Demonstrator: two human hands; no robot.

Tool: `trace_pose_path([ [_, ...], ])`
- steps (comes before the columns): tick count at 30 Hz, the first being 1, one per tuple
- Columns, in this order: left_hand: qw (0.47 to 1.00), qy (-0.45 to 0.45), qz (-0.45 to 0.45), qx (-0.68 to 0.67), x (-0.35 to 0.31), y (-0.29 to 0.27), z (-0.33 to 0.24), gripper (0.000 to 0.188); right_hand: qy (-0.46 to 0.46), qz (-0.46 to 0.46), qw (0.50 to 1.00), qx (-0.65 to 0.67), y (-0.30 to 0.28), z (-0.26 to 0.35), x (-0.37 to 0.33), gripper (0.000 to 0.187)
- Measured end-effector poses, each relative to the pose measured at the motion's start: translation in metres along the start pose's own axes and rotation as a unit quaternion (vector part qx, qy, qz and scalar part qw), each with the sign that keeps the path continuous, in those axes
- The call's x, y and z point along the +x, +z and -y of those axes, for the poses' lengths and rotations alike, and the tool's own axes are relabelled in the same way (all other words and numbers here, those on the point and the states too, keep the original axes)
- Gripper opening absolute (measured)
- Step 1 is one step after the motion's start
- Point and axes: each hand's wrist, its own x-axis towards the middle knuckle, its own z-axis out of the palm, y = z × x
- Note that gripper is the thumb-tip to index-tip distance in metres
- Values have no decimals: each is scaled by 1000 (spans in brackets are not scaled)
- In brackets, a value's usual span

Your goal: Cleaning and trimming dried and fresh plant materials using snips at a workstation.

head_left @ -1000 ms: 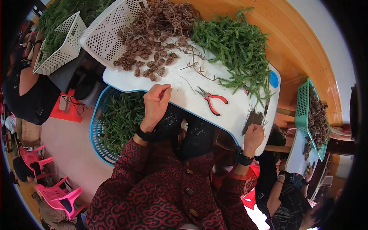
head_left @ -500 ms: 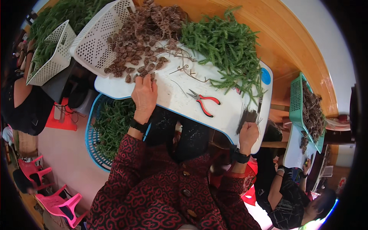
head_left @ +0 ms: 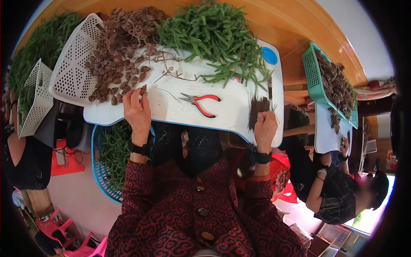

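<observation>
On the white table [head_left: 167, 107], my left hand [head_left: 138, 113] has its fingers pinched around a small brown pine cone [head_left: 143, 89] at the near edge of a loose pile of pine cones [head_left: 115, 77]. My right hand [head_left: 266, 127] is curled at the table's right end, its fingertips on a bundle of thin dark wires [head_left: 258, 108]; its grip is partly hidden. Red-handled pliers [head_left: 200, 103] lie open between my hands, beside a single thin wire [head_left: 169, 94]. Green artificial fir sprigs [head_left: 214, 34] are heaped along the far side.
A white perforated basket [head_left: 76, 64] leans at the far left. Below the table stands a blue basket [head_left: 99, 171] of green sprigs. At right, a green basket [head_left: 310, 70] holds brown cones, near a co-worker in black [head_left: 338, 197]. Pink chairs [head_left: 53, 225] stand at lower left.
The whole view has shifted, so the table sits farther left. My left hand stays at the edge of the cones, and my right hand stays at the wires.
</observation>
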Motion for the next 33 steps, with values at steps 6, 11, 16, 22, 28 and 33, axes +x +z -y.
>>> trace_pose_path([
  [6,988,-81,45,-123,-9,-12,-26,24,34,-15,998,56,-3,-3,-4,10],
  [11,863,-254,62,-433,-19,-17,-44,24,170,27,950,260,-13,2,-6,9],
  [16,717,-324,118,-605,-24,-31,-68,27,265,55,826,495,-18,9,-7,8],
  [22,644,-350,157,-662,-35,-39,-81,31,285,86,790,536,-24,14,-11,11],
  [28,556,-370,208,-715,-41,-39,-103,35,279,85,779,555,-24,13,-19,13],
  [33,545,-365,244,-715,-45,-40,-109,35,305,65,795,521,-19,17,-19,14],
])
